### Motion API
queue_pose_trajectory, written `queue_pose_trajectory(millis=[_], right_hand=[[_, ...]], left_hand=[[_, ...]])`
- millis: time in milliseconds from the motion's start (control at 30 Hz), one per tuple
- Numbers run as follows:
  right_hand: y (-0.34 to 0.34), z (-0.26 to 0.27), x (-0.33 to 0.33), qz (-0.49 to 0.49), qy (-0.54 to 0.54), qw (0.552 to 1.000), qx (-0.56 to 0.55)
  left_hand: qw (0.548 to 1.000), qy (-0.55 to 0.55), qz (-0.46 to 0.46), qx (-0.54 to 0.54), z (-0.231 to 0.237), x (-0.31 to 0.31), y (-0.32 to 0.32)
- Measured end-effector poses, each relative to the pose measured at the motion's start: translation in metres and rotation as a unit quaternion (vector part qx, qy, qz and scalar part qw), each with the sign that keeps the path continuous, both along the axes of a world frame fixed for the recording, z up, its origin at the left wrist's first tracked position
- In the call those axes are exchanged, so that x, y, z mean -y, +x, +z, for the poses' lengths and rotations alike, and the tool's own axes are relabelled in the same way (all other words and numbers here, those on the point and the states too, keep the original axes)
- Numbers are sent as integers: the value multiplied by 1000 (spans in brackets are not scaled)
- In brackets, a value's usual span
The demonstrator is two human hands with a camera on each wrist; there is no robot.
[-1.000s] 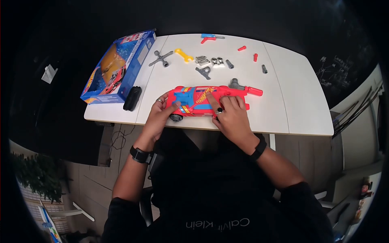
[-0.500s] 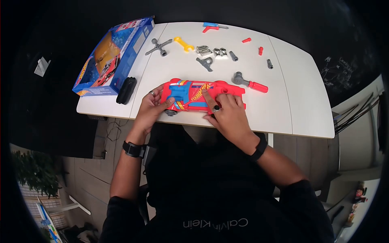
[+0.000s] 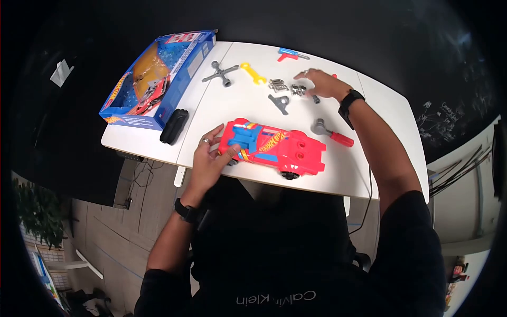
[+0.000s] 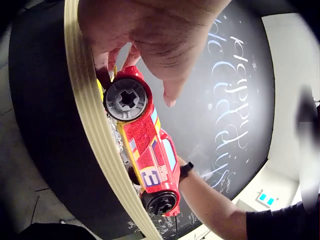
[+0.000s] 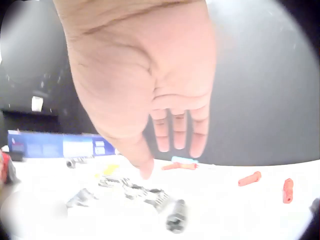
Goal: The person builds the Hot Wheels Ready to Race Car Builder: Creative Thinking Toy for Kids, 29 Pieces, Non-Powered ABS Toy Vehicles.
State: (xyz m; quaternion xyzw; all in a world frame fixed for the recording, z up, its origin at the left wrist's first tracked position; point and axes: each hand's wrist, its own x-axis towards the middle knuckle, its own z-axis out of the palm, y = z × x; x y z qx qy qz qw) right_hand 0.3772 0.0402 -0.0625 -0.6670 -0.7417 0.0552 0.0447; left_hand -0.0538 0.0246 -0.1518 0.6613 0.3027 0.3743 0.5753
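A red and blue toy car (image 3: 272,148) stands on its wheels near the table's front edge. My left hand (image 3: 209,161) holds its left end, thumb over the blue part and fingers at the far side. The left wrist view shows its side with two dark wheels. My right hand (image 3: 327,84) is over the far part of the table, fingers extended and nothing held. Beneath and beside it lie chrome engine-like parts (image 3: 298,90) and a small grey cylindrical piece (image 5: 176,216). A grey bracket-shaped piece (image 3: 280,103) lies just nearer.
A grey-headed tool with a red handle (image 3: 342,139) lies right of the car. Farther back are a yellow wrench (image 3: 253,74), a grey cross-shaped tool (image 3: 220,74) and a blue-red toy drill (image 3: 289,54). An opened blue box (image 3: 158,79) and a black case (image 3: 174,127) stand left.
My right hand has let go of the car and moved away to the far parts. The left hand has stayed at the car's left end, and the car's right end has swung nearer the front edge.
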Motion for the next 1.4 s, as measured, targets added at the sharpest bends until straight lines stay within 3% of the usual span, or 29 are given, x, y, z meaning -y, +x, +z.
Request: queue_pose_trajectory(millis=[33,100,267,367,433,467,500,567,633,700,833,1000,1167,1267,1400], right_hand=[[-6,4,-4,5,0,1000,1],[-17,9,-6,-41,-108,990,-79],[0,-20,-33,-16,-99,990,-104],[1,-13,-34,-30,-74,994,-79],[4,-7,-33,-6,59,996,-59],[-9,7,-22,-67,49,991,-108],[-22,20,-6,-67,63,985,-145],[-49,40,25,-110,20,958,-264],[-84,58,71,-80,2,938,-336],[-93,54,103,-56,-83,909,-404],[-114,39,154,-127,-128,839,-514],[-128,12,180,-178,-116,809,-547],[-136,21,180,-209,-102,819,-524],[-131,16,175,-170,-58,918,-354],[-132,9,177,-140,8,941,-307]], left_hand=[[1000,0,5,1,2,2,-1],[998,57,5,1,9,7,-1],[999,48,-18,-1,10,4,-3],[998,53,-11,-4,8,3,-3],[998,67,-6,-8,7,4,-3],[998,64,-7,-9,9,5,-4],[997,78,-8,-23,14,7,-4],[995,94,-11,-33,15,7,-3],[978,197,-17,-66,11,5,-5],[966,235,-13,-107,20,10,-6],[952,269,8,-147,20,14,-3],[946,285,21,-151,16,13,-1],[944,288,23,-159,18,14,-2],[946,278,21,-166,18,13,-1],[945,287,30,-154,16,17,-2]])
